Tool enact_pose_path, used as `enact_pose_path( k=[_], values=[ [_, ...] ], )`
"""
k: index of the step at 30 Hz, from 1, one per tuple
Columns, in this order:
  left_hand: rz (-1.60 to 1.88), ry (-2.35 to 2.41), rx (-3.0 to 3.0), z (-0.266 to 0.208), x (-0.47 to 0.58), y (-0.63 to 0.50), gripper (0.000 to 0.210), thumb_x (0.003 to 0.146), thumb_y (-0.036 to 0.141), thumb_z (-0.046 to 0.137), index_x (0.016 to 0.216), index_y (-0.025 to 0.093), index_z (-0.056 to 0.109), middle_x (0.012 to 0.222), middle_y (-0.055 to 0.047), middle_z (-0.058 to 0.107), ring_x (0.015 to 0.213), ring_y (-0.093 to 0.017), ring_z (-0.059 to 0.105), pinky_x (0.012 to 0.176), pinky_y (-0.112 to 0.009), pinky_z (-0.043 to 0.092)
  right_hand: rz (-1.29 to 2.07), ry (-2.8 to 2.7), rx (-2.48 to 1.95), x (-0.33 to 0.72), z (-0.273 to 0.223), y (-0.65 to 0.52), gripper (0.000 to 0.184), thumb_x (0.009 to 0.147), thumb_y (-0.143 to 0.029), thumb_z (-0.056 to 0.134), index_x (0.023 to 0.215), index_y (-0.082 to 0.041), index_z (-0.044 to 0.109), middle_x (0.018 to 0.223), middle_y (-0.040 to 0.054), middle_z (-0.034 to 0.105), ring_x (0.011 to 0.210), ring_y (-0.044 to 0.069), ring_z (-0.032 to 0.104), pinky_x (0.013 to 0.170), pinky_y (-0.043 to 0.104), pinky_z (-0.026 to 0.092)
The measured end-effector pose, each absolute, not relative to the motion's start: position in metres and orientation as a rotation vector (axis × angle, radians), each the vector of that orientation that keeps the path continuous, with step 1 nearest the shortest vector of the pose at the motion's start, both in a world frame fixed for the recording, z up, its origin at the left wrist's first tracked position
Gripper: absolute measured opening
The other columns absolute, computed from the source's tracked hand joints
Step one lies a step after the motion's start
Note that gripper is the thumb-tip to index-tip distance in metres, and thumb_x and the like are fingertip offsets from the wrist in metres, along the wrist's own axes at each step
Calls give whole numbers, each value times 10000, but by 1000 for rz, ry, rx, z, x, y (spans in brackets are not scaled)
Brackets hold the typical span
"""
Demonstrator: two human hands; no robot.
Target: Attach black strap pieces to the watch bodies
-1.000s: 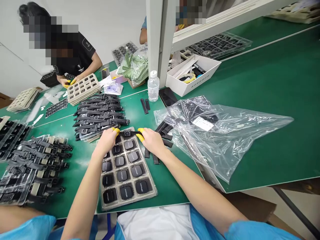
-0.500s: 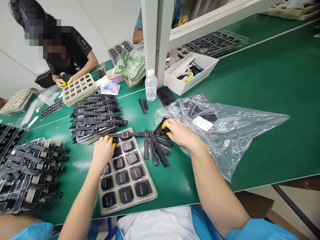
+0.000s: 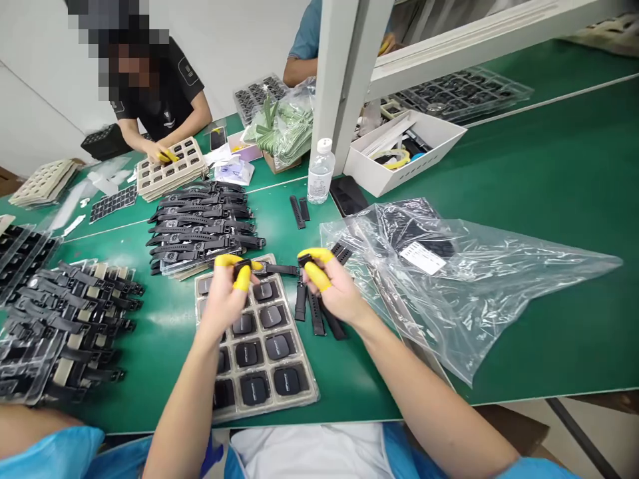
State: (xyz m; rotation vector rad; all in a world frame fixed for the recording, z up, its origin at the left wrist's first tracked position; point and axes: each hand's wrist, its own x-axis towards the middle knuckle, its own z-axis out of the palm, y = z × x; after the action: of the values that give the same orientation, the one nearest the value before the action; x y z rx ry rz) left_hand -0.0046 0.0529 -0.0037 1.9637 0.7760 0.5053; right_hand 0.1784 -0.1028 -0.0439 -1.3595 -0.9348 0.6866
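Yellow finger cots cover fingertips on both hands. My left hand [image 3: 225, 293] is pinched on a small black watch case [image 3: 243, 267], raised over the back of a beige tray [image 3: 313, 394]. Square black watch cases [image 3: 287, 380] sit in the tray's pockets. My right hand [image 3: 332, 286] pinches a short black watch strap [image 3: 305, 260], mostly hidden by the fingers. Between the hands, a watch with straps attached [image 3: 282, 269] lies across the tray's back edge. Loose black straps [image 3: 316, 316] fan out on the table below my right hand.
Stacked trays of strapped watches [image 3: 200, 229] stand behind and at left [image 3: 74, 319]. A clear plastic bag [image 3: 479, 286] lies at right. A bottle [image 3: 321, 173], white box [image 3: 404, 159] and post [image 3: 344, 80] stand behind. A co-worker [image 3: 164, 100] handles another tray across the table.
My left hand has lifted from the tray with a watch case. My right hand has come left from the loose straps, holding one. The head view has shifted slightly.
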Motion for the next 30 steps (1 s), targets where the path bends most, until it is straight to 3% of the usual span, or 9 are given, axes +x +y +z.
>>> enact_pose_path(
  k=[2, 4, 7, 10, 20, 25, 30],
  values=[
    [550, 628, 1858, -17, 7, 38, 184, 1021, 319, 489, 1166, 212, 447, 1066, -81, 698, 790, -147, 669, 694, -276, 541, 1053, -792, -1104, 154, -44, -99, 269, 1009, -484, 519, 1101, -232, 532, 734, -47, 531, 496, 111, 428, 467, 255, 358],
    [553, 501, 1931, -32, 13, 29, 264, 975, 193, 498, 1238, 199, 485, 1169, -107, 687, 967, -177, 689, 851, -335, 571, 1285, -696, -975, 138, -47, -97, 309, 970, -524, 581, 990, -222, 513, 687, -64, 516, 465, 90, 397, 441, 235, 311],
    [572, 299, 2126, -46, 12, 28, 487, 873, 34, 448, 1315, 206, 555, 1288, -109, 666, 1214, -220, 637, 1060, -423, 521, 1392, -682, -955, 132, -51, -97, 327, 947, -510, 626, 903, -205, 516, 614, -64, 530, 452, 83, 395, 442, 229, 290],
    [602, 161, 2235, -49, 6, 33, 599, 828, -15, 405, 1355, 213, 576, 1328, -107, 656, 1282, -229, 609, 1092, -441, 518, 1402, -717, -959, 137, -55, -97, 314, 954, -484, 626, 876, -192, 539, 556, -57, 540, 439, 84, 391, 451, 234, 281],
    [659, 187, 2390, -50, 4, 33, 496, 945, 41, 397, 1408, 183, 506, 1291, -142, 622, 1234, -244, 605, 1044, -435, 549, 1449, -408, -785, 131, -54, -94, 289, 878, -428, 733, 874, -206, 549, 496, -89, 469, 407, 70, 313, 403, 195, 234],
    [551, 143, 2467, -39, 0, 34, 480, 1018, 172, 389, 1496, 171, 434, 1294, -162, 573, 1221, -266, 575, 1050, -459, 535, 1468, -300, -780, 135, -49, -94, 327, 832, -417, 788, 837, -207, 538, 492, -90, 451, 411, 63, 303, 386, 172, 214],
    [512, 187, 2586, -36, -1, 34, 430, 999, 209, 423, 1411, 143, 525, 1201, -161, 604, 1149, -281, 590, 1011, -468, 553, 1514, -288, -820, 137, -51, -93, 358, 821, -428, 794, 792, -207, 514, 481, -92, 437, 400, 56, 277, 373, 169, 190]
  ],
)
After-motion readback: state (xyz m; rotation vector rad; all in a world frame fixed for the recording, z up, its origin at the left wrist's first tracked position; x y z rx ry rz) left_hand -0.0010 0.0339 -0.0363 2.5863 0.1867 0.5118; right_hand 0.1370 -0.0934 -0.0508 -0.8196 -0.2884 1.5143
